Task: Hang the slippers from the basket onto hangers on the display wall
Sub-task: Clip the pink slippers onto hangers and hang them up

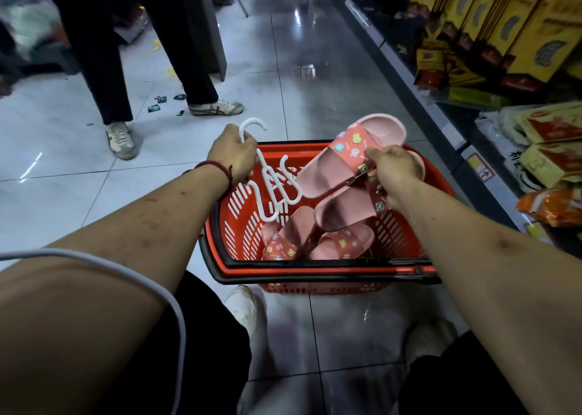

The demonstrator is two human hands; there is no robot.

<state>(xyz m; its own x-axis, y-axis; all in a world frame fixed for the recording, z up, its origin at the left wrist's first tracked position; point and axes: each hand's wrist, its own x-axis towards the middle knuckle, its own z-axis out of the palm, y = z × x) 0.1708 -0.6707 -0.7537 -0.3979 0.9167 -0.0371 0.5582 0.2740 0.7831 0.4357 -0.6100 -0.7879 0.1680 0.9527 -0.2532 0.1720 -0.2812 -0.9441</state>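
A red plastic basket [239, 213] with black handles stands on the floor in front of me. My left hand [231, 154] grips a white plastic slipper hanger [277, 191] by its neck, hook upward, above the basket's left side. My right hand [393, 170] pinches the red cartoon-printed straps of a pair of pink slippers [321, 169], held above the basket, toes pointing away to the upper right. More pink slippers [315, 238] lie inside the basket below. The display wall is not in view.
Shelves of yellow and red packaged goods [504, 36] run along the right. A person in dark trousers and pale sneakers [121, 139] stands at upper left on the white tile floor, with small wrappers [160, 102] scattered near them. My own shoes [245, 307] sit just behind the basket.
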